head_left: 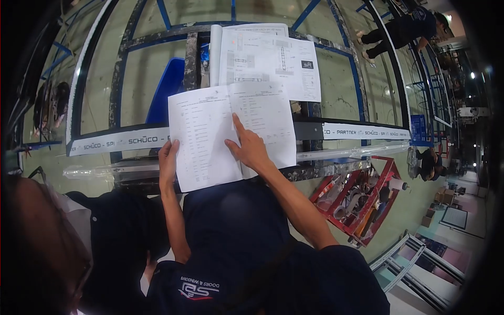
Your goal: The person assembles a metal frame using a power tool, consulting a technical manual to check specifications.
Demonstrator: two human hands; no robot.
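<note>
A printed list of two facing pages (pixel 202 142) lies open in front of me, covered in rows of small text. My left hand (pixel 168 159) grips its left edge, thumb on top and fingers partly hidden behind. Over the middle of the list, my right hand (pixel 250 149) holds nothing; its index finger points at the text near the fold and its thumb is spread apart. Beyond the list, sheets with technical drawings (pixel 262 58) rest on the work stand, partly covered by it.
A dark-edged frame with printed white tape (pixel 118 143) lies across the metal stand (pixel 122 71). A blue bin (pixel 167 89) is below. A red cart (pixel 362 202) with tools stands right. One person (pixel 113 231) is close at left; another (pixel 404 31) is at upper right.
</note>
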